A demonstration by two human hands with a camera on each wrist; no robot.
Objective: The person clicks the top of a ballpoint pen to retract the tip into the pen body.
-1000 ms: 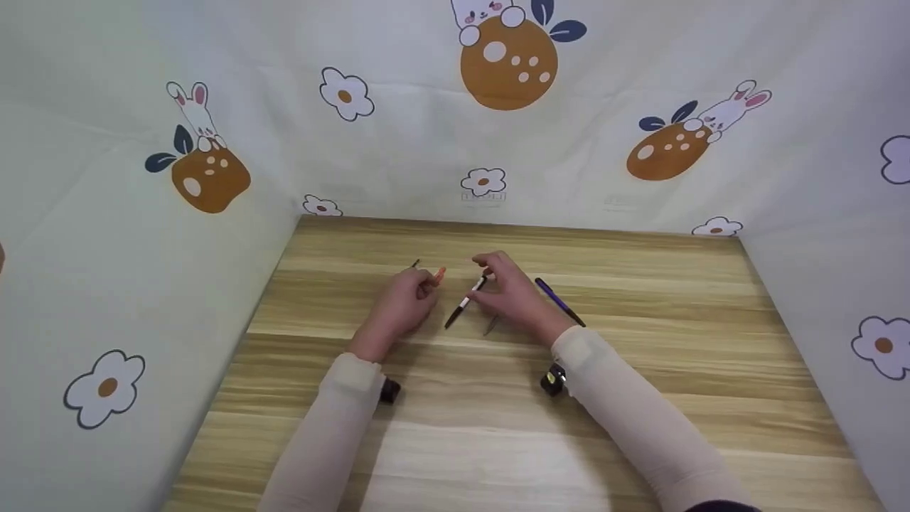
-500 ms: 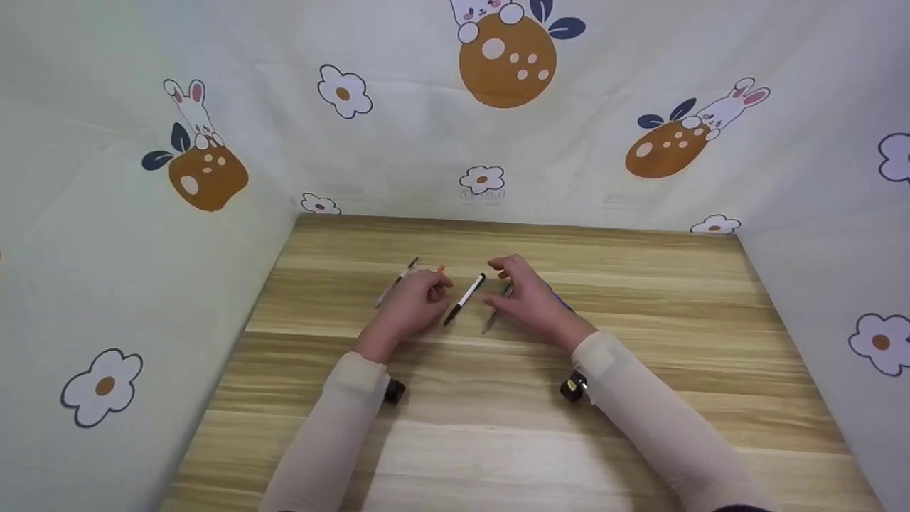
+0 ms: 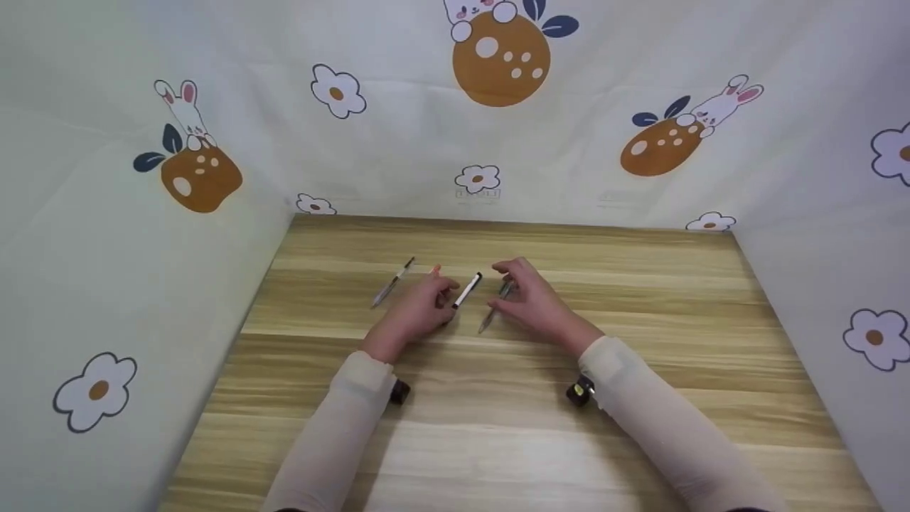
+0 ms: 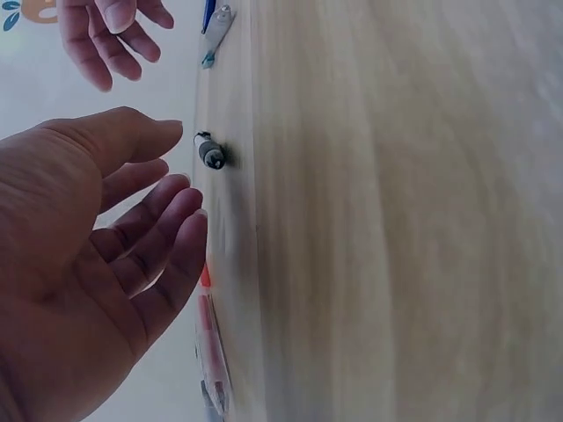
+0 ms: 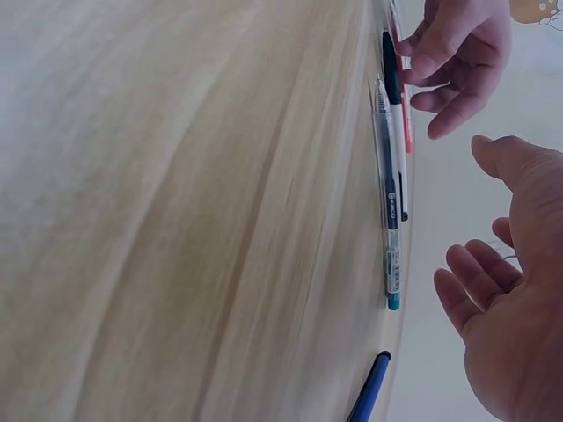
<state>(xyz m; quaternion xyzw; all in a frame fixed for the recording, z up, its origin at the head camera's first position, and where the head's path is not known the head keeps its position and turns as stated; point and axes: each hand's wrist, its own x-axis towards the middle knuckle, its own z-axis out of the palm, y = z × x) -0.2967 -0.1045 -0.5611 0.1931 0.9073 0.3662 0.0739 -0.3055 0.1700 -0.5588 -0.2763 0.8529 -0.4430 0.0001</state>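
Observation:
My left hand (image 3: 416, 309) is just left of a white pen with black ends (image 3: 468, 290), its thumb overlapping the pen's near end in the head view. In the left wrist view its bent fingers hold nothing. Beneath that hand lies an orange-red pen (image 4: 211, 343), mostly hidden from the head. My right hand (image 3: 537, 302) hovers around a clear pen with a teal end (image 5: 389, 202), thumb and fingers spread apart with nothing between them. A blue pen (image 5: 369, 391) lies to the right of the clear one, hidden by the right hand in the head view.
Another clear pen with a dark tip (image 3: 392, 283) lies left of the left hand. The wood-grain table (image 3: 469, 441) is enclosed at the back and sides by pale cloth (image 3: 398, 142) printed with rabbits, oranges and flowers.
The left hand has moved off the orange-red pen, rightward to the white pen, uncovering the clear pen at left. The right hand has shifted right from the white pen, covering the blue pen.

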